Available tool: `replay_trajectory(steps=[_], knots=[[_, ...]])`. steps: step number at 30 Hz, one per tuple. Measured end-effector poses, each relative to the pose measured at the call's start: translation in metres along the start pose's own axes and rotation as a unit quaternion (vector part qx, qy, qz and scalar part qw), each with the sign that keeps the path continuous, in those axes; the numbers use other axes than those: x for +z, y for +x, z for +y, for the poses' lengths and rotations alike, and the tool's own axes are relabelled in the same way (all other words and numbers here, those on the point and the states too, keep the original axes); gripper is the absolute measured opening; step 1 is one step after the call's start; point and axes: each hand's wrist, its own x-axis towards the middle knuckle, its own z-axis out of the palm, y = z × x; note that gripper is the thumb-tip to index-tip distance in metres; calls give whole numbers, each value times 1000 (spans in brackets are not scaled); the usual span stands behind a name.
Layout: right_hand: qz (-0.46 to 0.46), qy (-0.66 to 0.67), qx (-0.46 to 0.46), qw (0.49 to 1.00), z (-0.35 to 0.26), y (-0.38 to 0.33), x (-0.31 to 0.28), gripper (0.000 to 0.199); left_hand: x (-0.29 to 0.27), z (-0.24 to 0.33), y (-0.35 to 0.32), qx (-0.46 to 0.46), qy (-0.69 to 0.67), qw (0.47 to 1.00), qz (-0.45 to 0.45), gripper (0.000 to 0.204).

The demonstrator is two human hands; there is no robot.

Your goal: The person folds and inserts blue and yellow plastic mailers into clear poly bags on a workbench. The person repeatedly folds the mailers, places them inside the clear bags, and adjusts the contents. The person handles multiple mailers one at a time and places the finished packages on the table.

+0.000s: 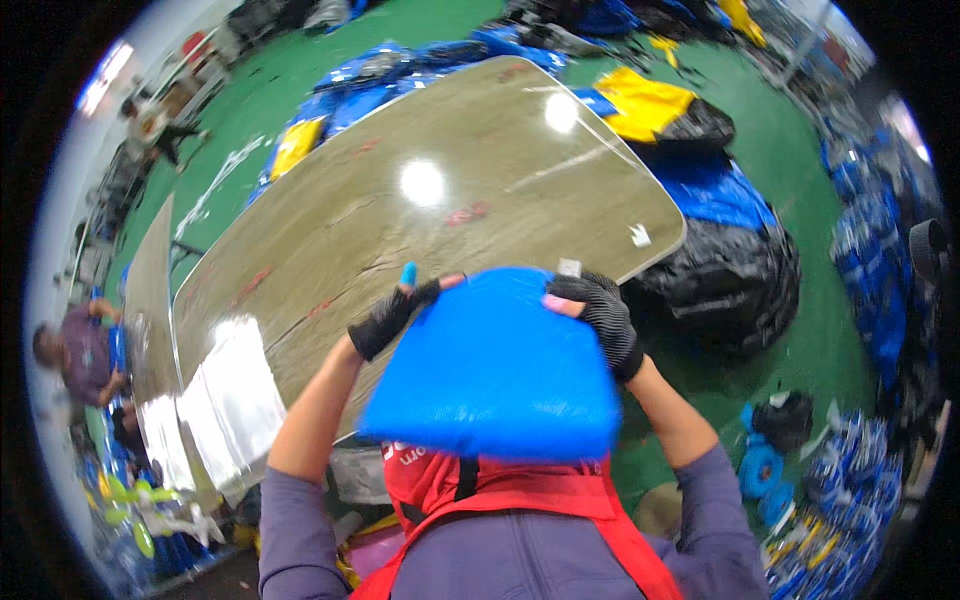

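A folded blue plastic sheet (495, 370), thick and smooth with rounded far corners, is held up in front of my chest above the table's near edge. My right hand (600, 315), in a black fingerless glove, grips its far right corner, thumb on top and fingers over the edge. At the far left corner my left hand (400, 315), gloved the same way, holds the edge; one digit with a blue tip cover sticks up. The sheet hides part of the left fingers. Near my right fingers a small white tag (570, 268) shows.
A glossy olive-brown table (350, 220) with scuffs and red marks spreads ahead. Blue, black and yellow plastic bundles (720, 270) crowd its far and right sides on the green floor (760, 380). Another person (90, 350) works at the left; blue rolls (762, 470) lie at the lower right.
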Motion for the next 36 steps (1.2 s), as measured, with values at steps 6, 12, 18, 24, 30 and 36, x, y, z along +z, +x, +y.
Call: replay_trajectory(steps=[6, 12, 18, 24, 30, 36], knots=[[7, 403, 364, 840, -14, 13, 39, 45, 90, -18, -73, -235, 341, 870, 267, 38], [-58, 415, 446, 791, 8, 25, 35, 45, -24, -77, -260, -125, 395, 572, 708, 14], [-81, 428, 475, 765, 15, 25, 29, 51, -66, -169, -348, -242, 333, 617, 671, 12], [-89, 468, 431, 766, 10, 25, 29, 58, -28, -89, -201, -1, 291, 728, 621, 13], [-41, 473, 413, 777, -15, 25, 7, 64, 20, -47, -70, 67, 280, 839, 462, 17], [-162, 313, 463, 814, -17, 32, -18, 71, 20, -55, -87, 94, 326, 850, 404, 22]])
